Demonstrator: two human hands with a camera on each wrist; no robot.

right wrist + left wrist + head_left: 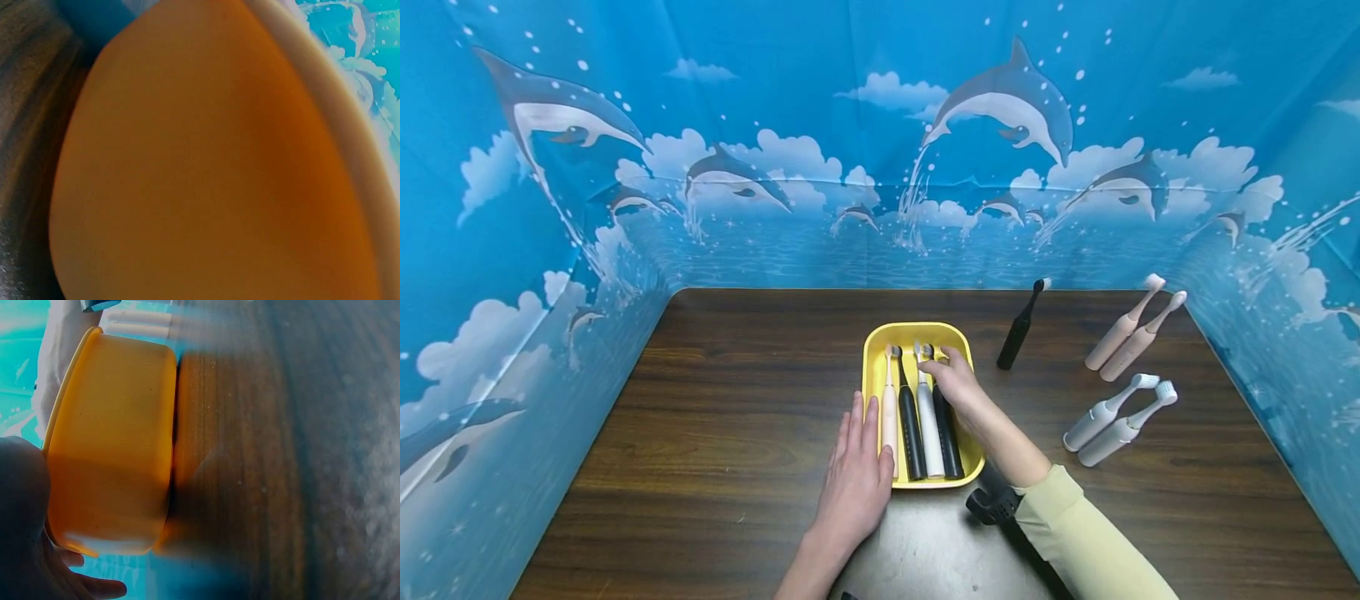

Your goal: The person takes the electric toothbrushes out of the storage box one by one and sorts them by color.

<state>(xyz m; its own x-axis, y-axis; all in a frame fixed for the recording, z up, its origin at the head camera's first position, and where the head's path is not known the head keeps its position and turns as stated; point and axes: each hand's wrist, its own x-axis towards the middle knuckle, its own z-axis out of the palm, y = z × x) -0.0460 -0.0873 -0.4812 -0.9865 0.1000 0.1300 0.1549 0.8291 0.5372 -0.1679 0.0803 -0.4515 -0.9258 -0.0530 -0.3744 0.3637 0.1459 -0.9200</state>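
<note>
A yellow tray (871,354) holds several electric toothbrushes lying side by side: a pale beige toothbrush (889,421), a black toothbrush (912,429), a white toothbrush (930,433) and a second black toothbrush (948,442) at the right. My left hand (856,479) lies along the tray's left side, fingers straight, thumb near its rim. My right hand (958,383) reaches over the right rim, its thumb across the necks of the white and right-hand black toothbrushes. Whether it pinches one I cannot tell. In the left wrist view, the tray's outer wall (112,444) rises beside the left hand.
Right of the tray a black toothbrush (1017,337) lies on the dark wooden table (737,400). Farther right are two pale pink toothbrushes (1116,337) (1133,350), with two grey-white ones (1093,423) (1108,440) nearer me. A blue dolphin-print curtain (820,225) surrounds the table.
</note>
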